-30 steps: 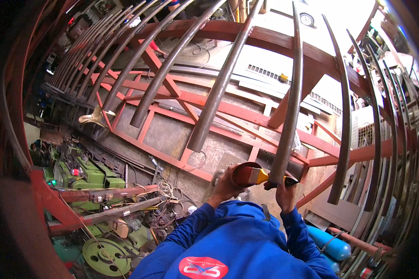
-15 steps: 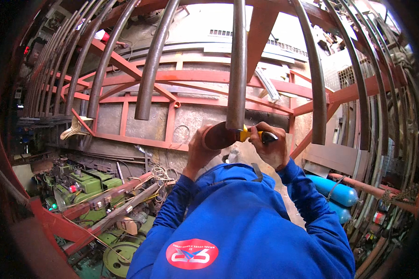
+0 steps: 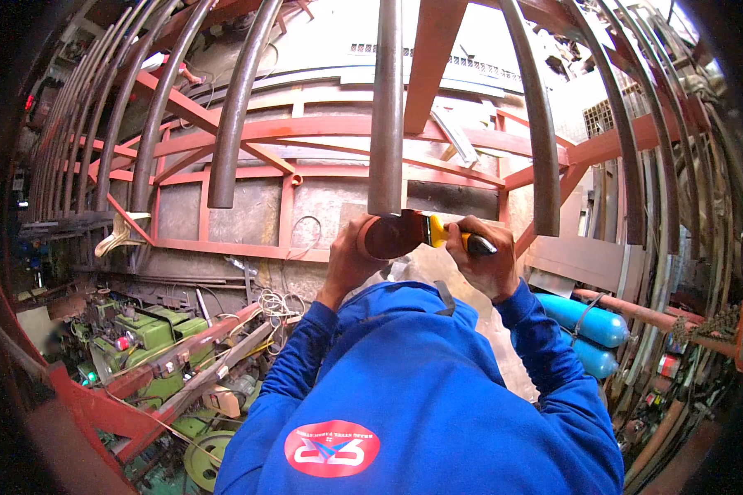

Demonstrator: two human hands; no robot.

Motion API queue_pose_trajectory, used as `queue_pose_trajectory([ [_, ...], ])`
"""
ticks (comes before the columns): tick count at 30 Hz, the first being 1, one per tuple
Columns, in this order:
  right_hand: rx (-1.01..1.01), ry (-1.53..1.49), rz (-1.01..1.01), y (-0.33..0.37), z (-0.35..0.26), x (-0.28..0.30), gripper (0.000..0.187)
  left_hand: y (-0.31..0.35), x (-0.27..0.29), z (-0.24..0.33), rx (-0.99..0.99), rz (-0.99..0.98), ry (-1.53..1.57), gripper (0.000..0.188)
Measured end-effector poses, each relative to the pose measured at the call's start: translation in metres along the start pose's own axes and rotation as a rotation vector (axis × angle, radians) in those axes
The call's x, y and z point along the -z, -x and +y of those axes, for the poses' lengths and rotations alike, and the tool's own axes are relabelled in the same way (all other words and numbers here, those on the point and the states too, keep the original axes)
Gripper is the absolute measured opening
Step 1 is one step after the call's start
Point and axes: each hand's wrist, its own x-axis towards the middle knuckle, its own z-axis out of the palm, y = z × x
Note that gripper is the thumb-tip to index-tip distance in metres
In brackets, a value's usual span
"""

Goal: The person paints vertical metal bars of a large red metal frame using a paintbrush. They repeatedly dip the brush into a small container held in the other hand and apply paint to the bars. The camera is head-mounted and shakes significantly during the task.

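In front of my chest, my left hand (image 3: 345, 262) is wrapped round the side of a round paint container (image 3: 386, 239), its inside reddish brown. My right hand (image 3: 485, 262) grips a paintbrush (image 3: 439, 231) with a yellow band and a black-and-yellow handle. The brush lies sideways, its dark bristles at the container's right rim; whether the tips touch paint I cannot tell. Just beyond the container, a brown metal pipe (image 3: 385, 124) comes down and its lower end overlaps the container's far edge in the view.
More brown pipes (image 3: 238, 124) hang in a row to both sides. Behind them stands a red-brown steel frame (image 3: 305, 126). Green machinery (image 3: 153, 330) and a tangle of pale cable (image 3: 281, 309) are at left. Blue gas cylinders (image 3: 582, 320) lie at right beside long metal stock.
The pipes and frame have shifted left in view. The brush has moved slightly right relative to the container, so more dark bristle shows. Both hands keep their holds.
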Motion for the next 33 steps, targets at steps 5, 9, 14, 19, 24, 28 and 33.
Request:
queue_pose_trajectory([
  [5, -0.005, 0.023, 0.034, 0.008, 0.002, 0.006, 0.013, 0.001, -0.012, -0.006, -0.021, -0.004, 0.000, 0.073],
  [9, -0.039, 0.014, 0.059, 0.015, 0.001, 0.006, 0.013, 0.003, -0.012, -0.006, -0.049, -0.055, -0.080, 0.073],
  [14, -0.093, 0.013, 0.118, 0.021, 0.004, 0.003, 0.015, 0.003, -0.009, -0.006, -0.023, -0.142, -0.111, 0.075],
  [19, -0.188, 0.046, 0.137, 0.042, 0.015, -0.008, 0.017, -0.002, -0.018, -0.006, -0.053, -0.127, -0.001, 0.070],
  [24, -0.320, 0.004, 0.220, 0.056, 0.012, -0.023, 0.016, -0.003, -0.023, -0.024, 0.009, -0.246, -0.011, 0.078],
  [28, -0.390, -0.063, 0.324, 0.068, 0.012, -0.033, 0.016, -0.004, -0.025, -0.030, -0.009, -0.321, -0.044, 0.077],
  [33, -0.472, -0.081, 0.371, 0.078, 0.018, -0.026, 0.013, -0.007, -0.042, -0.008, 0.059, -0.343, -0.058, 0.075],
])
